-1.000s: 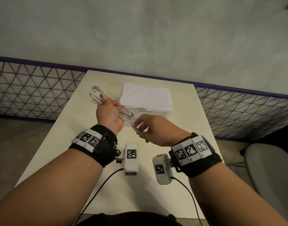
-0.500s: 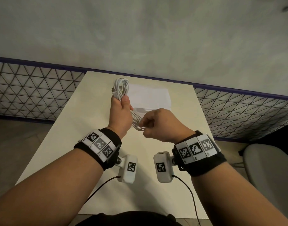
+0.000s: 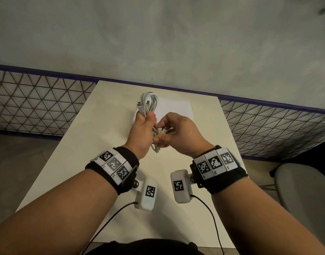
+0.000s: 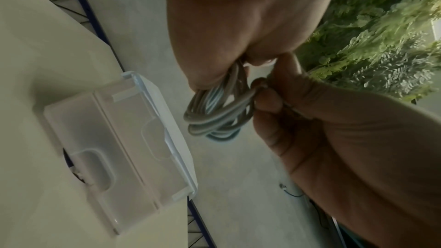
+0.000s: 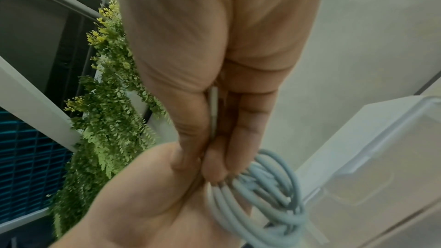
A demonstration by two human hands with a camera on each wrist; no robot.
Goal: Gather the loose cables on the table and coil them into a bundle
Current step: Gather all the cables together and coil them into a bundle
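Both hands grip the coiled white cable above the table, near its far edge

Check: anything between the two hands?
Only the white cable bundle: left hand grips the coil, right hand pinches its strands. Seen in the head view.

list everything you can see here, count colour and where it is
cable bundle: one, white, coiled, held above the table
plastic box: one, clear white, on the table's far part behind the hands
table: one, cream, under the hands
chair: one, grey, right of the table
mesh fence: dark lattice with a purple rail, beyond the table
foliage: green, seen from both wrist views
left hand: grips the coil's middle
right hand: pinches a cable end beside the coil
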